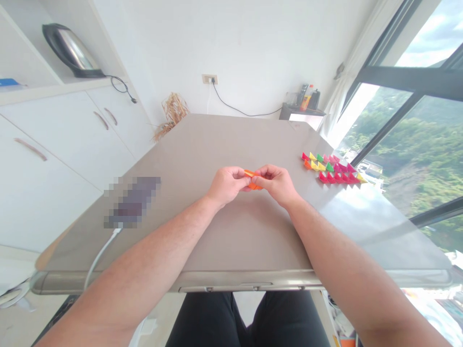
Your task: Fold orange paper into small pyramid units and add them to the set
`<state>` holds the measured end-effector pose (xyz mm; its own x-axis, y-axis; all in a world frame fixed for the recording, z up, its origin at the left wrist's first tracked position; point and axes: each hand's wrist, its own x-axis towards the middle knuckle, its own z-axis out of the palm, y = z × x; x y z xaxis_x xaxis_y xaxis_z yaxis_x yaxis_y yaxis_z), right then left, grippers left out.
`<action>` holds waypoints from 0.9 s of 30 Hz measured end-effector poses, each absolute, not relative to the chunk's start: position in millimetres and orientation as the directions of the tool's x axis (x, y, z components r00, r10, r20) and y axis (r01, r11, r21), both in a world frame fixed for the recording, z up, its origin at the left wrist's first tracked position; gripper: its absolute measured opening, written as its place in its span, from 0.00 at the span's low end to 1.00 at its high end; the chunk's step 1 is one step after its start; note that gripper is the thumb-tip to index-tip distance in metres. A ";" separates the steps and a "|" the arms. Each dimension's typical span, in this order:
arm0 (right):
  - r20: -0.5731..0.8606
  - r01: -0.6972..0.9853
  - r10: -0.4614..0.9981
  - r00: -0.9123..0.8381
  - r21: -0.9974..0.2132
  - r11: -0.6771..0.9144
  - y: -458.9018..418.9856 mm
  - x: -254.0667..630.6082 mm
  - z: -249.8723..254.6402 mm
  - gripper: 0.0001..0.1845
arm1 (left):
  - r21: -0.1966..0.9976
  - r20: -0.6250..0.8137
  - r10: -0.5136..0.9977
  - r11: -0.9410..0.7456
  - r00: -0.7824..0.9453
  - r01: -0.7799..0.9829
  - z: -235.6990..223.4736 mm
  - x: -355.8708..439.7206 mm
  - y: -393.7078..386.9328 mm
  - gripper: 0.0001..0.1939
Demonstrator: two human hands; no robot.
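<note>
Left hand (224, 185): grasping the left end of the paper between thumb and bent fingers, likely to steady so small a piece.
Right hand (278, 184): pinching the right end, thumb on the near face and fingers behind, apparently to press from both sides at once.
Paper (256, 187): orange, folded; held between both hands, in front of the body, probably for even reach and a direct view. Exact fold partly hidden by the fingers; cannot tell.
Folded pieces (336, 178): set in three rows on the right side of the table (231, 241), in red, pink, yellow, green and orange; apparently grouped well apart from the hands to avoid knocks.
Blurred item (135, 202): lying on the left side of the table; identity masked.
Cable (97, 255): running from the blurred item over the near edge, likely routed there to stay off the middle.
</note>
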<state>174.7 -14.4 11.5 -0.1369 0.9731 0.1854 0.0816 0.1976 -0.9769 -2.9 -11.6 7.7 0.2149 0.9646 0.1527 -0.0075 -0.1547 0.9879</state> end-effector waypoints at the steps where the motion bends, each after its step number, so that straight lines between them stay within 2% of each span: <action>1: 0.185 0.083 0.974 -0.135 -0.977 0.197 -14.3 174.4 11.1 0.14 | 0.988 0.151 0.964 -0.153 0.220 -0.005 7.5 -2.6 -11.8 0.09; 11: 0.186 0.134 0.982 -0.043 -0.973 0.190 -13.4 170.5 9.5 0.13 | 0.988 0.121 0.974 -0.100 0.193 -0.115 7.5 0.8 -13.4 0.12; 16: 0.204 0.204 0.979 -0.007 -0.958 0.201 -14.3 167.8 7.7 0.13 | 0.986 0.152 0.976 -0.139 0.157 -0.093 8.7 3.6 -15.1 0.14; 27: 0.182 0.188 0.982 -0.040 -0.964 0.187 -16.3 165.7 8.5 0.16 | 0.990 0.128 0.982 -0.117 0.138 -0.083 11.0 2.4 -14.6 0.08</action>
<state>165.7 -16.3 8.5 -0.0399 0.9824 0.1823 0.1876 0.1866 -0.9644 2.4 -14.6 11.0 0.1380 0.9821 0.1280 -0.0835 -0.1173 0.9896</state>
